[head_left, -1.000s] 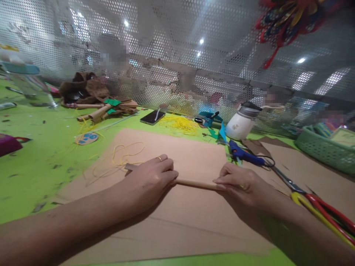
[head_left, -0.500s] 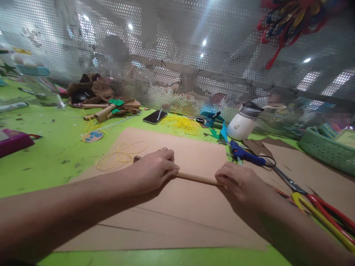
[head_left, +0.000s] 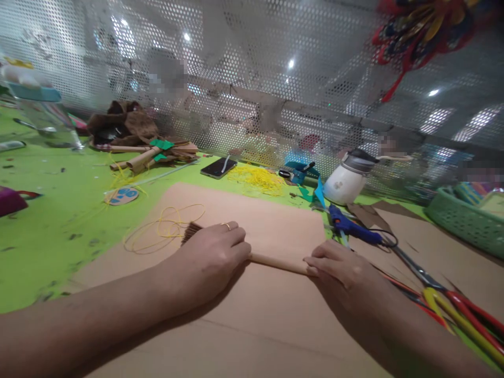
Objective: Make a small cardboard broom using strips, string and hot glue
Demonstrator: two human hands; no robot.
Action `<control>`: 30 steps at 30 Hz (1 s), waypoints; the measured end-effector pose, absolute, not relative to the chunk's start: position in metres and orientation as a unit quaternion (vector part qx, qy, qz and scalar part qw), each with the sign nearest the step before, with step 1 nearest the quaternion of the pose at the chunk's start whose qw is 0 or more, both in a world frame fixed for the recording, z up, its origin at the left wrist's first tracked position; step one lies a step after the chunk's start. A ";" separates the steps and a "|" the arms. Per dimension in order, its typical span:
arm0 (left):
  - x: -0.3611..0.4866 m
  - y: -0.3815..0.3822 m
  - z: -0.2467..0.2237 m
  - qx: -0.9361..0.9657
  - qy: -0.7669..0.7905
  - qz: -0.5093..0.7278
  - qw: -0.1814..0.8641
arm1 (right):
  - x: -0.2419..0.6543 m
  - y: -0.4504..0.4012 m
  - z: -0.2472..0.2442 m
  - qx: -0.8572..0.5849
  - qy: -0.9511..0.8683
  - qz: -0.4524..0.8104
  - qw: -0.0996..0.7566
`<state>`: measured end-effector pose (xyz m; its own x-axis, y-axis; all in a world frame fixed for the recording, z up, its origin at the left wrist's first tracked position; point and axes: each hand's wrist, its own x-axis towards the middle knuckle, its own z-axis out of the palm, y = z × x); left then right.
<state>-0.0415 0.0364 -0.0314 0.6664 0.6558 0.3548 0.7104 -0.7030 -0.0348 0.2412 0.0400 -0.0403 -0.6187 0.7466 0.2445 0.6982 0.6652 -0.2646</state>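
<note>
A thin tan paper roll [head_left: 277, 262] lies crosswise on a large sheet of brown paper [head_left: 252, 325]. My left hand [head_left: 220, 252] is closed over its left part, a ring on one finger. A dark brown bristly bundle [head_left: 191, 232] pokes out beyond that hand, beside loops of thin yellow string [head_left: 161, 223]. At the right end of the roll, the fingers of my right hand [head_left: 338, 268] pinch it. The part of the roll under my left palm is hidden.
Scissors [head_left: 421, 273] and a blue glue gun [head_left: 352, 226] lie right, near a green basket [head_left: 464, 218]. Behind are a white bottle [head_left: 346, 178], a phone [head_left: 219, 167], yellow shreds [head_left: 258, 179] and paper rolls [head_left: 145, 157]. A mesh panel [head_left: 236, 79] stands beyond.
The view has shifted slightly. More of the dark bristly bundle shows beyond my left hand. Both hands and the roll sit a little lower in the picture, with both grips kept.
</note>
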 end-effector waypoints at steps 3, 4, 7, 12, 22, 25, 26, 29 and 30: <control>-0.043 0.037 -0.033 -0.911 -0.373 -0.151 0.092 | 0.239 0.040 -0.038 -0.418 -0.893 0.059 0.157; -0.044 0.038 -0.033 -0.910 -0.376 -0.153 0.081 | 0.237 0.039 -0.038 -0.424 -0.891 0.058 0.152; -0.045 0.042 -0.034 -0.908 -0.382 -0.163 0.053 | 0.232 0.035 -0.037 -0.434 -0.889 0.056 0.137; -0.045 0.046 -0.036 -0.904 -0.390 -0.170 0.037 | 0.232 0.030 -0.038 -0.442 -0.883 0.029 0.153; -0.048 0.051 -0.032 -0.907 -0.388 -0.166 0.008 | 0.227 0.033 -0.042 -0.394 -0.903 -0.031 0.167; -0.050 0.054 -0.033 -0.905 -0.391 -0.167 0.007 | 0.228 0.038 -0.043 -0.388 -0.904 -0.028 0.176; -0.051 0.055 -0.033 -0.905 -0.393 -0.163 0.009 | 0.229 0.040 -0.043 -0.385 -0.905 -0.023 0.179; -0.051 0.057 -0.033 -0.905 -0.396 -0.151 0.024 | 0.232 0.045 -0.042 -0.376 -0.910 -0.008 0.177; -0.050 0.057 -0.033 -0.906 -0.395 -0.148 0.030 | 0.233 0.046 -0.041 -0.375 -0.911 -0.003 0.172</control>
